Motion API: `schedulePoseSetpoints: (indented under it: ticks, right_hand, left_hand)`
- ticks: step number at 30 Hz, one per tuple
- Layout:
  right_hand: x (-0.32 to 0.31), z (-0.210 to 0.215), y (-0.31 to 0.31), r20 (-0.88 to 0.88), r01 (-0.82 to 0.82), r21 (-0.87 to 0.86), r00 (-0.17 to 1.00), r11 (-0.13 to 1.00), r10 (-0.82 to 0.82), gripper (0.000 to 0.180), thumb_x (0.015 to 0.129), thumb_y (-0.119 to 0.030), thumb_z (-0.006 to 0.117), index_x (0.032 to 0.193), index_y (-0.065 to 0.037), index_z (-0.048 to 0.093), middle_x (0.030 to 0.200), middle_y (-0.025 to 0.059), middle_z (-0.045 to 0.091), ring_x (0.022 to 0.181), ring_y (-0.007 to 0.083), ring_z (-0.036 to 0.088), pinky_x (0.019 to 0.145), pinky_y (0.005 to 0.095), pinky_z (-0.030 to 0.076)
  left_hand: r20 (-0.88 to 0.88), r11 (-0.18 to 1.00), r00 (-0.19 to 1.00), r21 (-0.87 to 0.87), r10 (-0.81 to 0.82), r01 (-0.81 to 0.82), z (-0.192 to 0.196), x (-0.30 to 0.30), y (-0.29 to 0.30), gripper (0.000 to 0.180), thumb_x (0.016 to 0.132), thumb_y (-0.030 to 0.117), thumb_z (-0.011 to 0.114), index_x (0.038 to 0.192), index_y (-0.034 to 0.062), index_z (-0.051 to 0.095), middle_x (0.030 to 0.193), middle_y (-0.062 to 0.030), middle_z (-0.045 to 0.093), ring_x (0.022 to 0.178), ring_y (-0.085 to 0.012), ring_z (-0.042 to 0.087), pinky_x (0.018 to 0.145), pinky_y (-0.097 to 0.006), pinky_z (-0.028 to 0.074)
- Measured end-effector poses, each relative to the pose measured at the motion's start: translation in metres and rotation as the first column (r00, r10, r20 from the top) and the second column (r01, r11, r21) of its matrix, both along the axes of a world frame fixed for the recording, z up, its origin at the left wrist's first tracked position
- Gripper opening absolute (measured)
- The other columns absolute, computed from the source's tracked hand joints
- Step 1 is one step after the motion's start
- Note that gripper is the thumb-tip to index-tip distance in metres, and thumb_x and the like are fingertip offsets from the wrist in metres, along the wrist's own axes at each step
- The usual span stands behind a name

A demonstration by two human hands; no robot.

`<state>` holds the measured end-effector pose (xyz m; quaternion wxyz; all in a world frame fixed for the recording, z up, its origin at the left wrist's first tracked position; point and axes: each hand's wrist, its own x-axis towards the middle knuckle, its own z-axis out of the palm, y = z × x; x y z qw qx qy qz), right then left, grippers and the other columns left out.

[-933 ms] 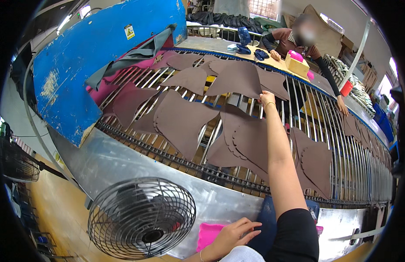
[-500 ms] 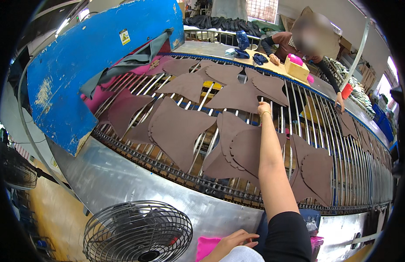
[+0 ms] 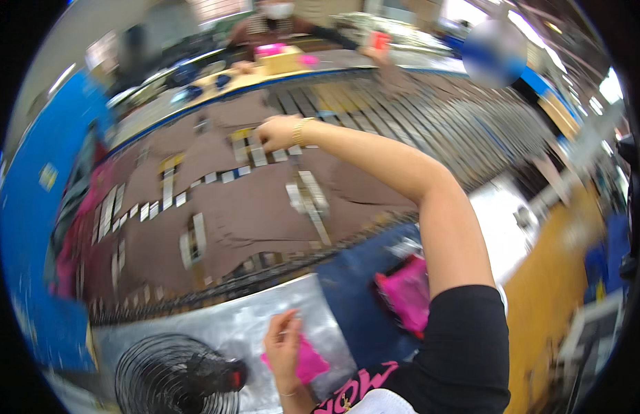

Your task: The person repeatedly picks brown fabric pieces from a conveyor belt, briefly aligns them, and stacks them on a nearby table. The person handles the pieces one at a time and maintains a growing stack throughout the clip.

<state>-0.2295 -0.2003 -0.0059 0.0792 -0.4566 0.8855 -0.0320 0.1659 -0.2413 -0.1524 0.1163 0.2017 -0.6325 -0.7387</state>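
My right arm reaches across the slatted metal conveyor (image 3: 375, 96), with my right hand (image 3: 278, 131) low over the slats. Its fingers curl downward, but motion blur hides whether anything is between them. Just left of that hand lies a dark brown flat piece (image 3: 209, 160) with curved edges. More brown sheets (image 3: 254, 207), some overlapping, spread along the conveyor. In the lower middle, my left hand (image 3: 284, 345) is raised with loosely bent fingers apart. Behind it is a bright pink piece (image 3: 312, 362); whether the hand touches it cannot be told.
A black wire fan (image 3: 171, 379) stands at lower left by the metal ledge (image 3: 320, 303). The blue machine housing (image 3: 37, 207) borders the left. Pink packaged material (image 3: 408, 293) lies on dark blue sheeting. Across the conveyor, a person (image 3: 272, 31) works beside a yellow block (image 3: 282, 62).
The view has swung right, blurring the scene. My right hand stays over the slats near the brown pieces, its elbow now more bent. My left hand has come up, its fingers more upright.
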Motion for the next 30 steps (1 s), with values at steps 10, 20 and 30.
schedulePoseSetpoints:
  ticks: [10, 20, 30]
  right_hand:
    - [0.227, 0.013, 0.333, 0.652, 0.014, -0.107, 0.756, 0.994, 0.059, 0.055, 0.088, -0.039, 0.062, 0.134, -0.012, 0.047, 0.117, 0.0151, 0.060, 0.103, 0.0230, 0.061, 0.089, 0.0354, 0.048]
    - [0.271, -0.072, 0.677, 0.823, 0.681, -0.467, 0.567, -0.565, 0.003, 0.034, 0.094, -0.033, 0.058, 0.113, -0.005, 0.058, 0.103, 0.0086, 0.061, 0.089, 0.0183, 0.061, 0.077, 0.0305, 0.050]
    - [0.181, -0.130, 0.931, 0.739, 0.109, -0.097, 0.673, -0.989, 0.002, 0.087, 0.084, -0.066, 0.051, 0.134, 0.004, 0.037, 0.129, 0.0163, 0.046, 0.117, 0.0283, 0.050, 0.099, 0.0419, 0.042]
  left_hand:
    - [-0.415, 0.976, 0.910, 0.191, -0.014, 0.103, -0.005, 0.010, -0.025, 0.035, 0.088, 0.007, 0.062, 0.122, 0.0019, 0.055, 0.094, -0.0070, 0.059, 0.062, -0.0071, 0.052, 0.048, -0.019, 0.042]
    - [-0.554, 0.594, 0.370, -0.300, -0.746, 0.747, 0.080, 0.044, 0.081, 0.058, 0.079, 0.022, 0.074, 0.127, 0.0051, 0.046, 0.082, -0.0117, 0.060, 0.076, -0.0234, 0.056, 0.066, -0.036, 0.047]
    - [-0.352, 0.382, 0.318, -0.128, -0.880, 0.915, 0.139, -0.013, 0.267, 0.038, 0.077, 0.010, 0.076, 0.110, -0.0010, 0.061, 0.084, -0.0182, 0.061, 0.071, -0.0238, 0.061, 0.059, -0.031, 0.048]
